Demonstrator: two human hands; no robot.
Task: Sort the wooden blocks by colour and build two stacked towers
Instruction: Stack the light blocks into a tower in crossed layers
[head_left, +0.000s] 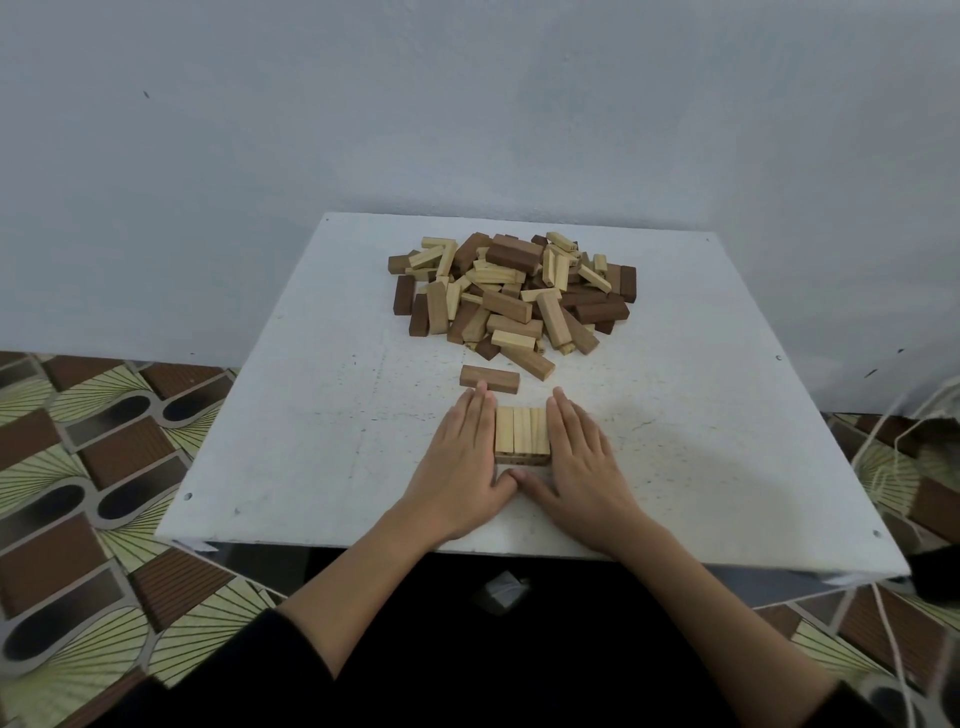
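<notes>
— White table, mixed pile of blocks far side?
— Yes. Near edge, left hand and right hand, fingers flat, press a pale row between them, likely squaring the tower's base.

Matt wooden blocks, pale and dark, on a rough, speckled white-painted tabletop.

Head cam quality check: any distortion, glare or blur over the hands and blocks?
Head view: wide-angle bowing at the table edges; soft, flat light, no glare, faint shadows; left hand, right hand and pale block row reasonably sharp; block pile slightly softer.
</notes>
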